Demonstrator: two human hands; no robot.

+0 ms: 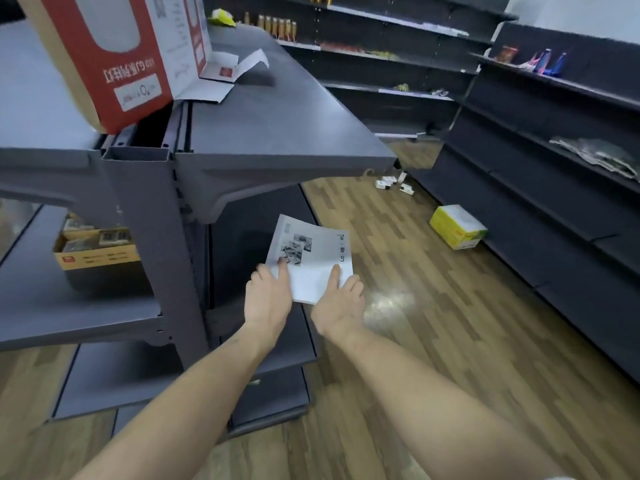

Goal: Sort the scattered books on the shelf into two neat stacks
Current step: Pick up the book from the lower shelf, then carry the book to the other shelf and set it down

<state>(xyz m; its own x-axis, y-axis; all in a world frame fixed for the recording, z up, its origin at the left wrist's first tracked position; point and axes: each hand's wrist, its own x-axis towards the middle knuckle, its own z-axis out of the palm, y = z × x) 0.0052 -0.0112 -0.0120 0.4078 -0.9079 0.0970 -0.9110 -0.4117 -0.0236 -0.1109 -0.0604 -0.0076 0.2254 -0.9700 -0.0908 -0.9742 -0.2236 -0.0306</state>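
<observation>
**Two hands on one white book**

Head view: Two hands hold one white book point(311, 259) out in front of a dark grey shelf unit point(277, 140). A big red and brown box point(114, 53) sits upside down on the top board, with loose white card flaps point(232, 69) beside it. On a lower board to the left sits a brown box point(95, 249) full of small things. A yellow and white box point(457, 232) lies on the wood floor point(433, 323) near the right-hand shelves point(554, 188), and a few small white packs point(393, 183) lie farther back. Bottles point(277, 26) stand in a row on the far shelves.

The top board sticks out over the book, and its front edge hangs just above it. A lower board point(287, 351) lies under the hands. The floor to the right of the hands is wide and open up to the right-hand shelves.

The book is tilted, with a grey picture and some letters on its cover. The left hand point(268, 299) holds its near left corner, thumb on top of the cover. The right hand point(341, 306) holds its near right edge, thumb on the cover and fingers curled under. The rest of the book sticks out away from the person, past both hands.
</observation>
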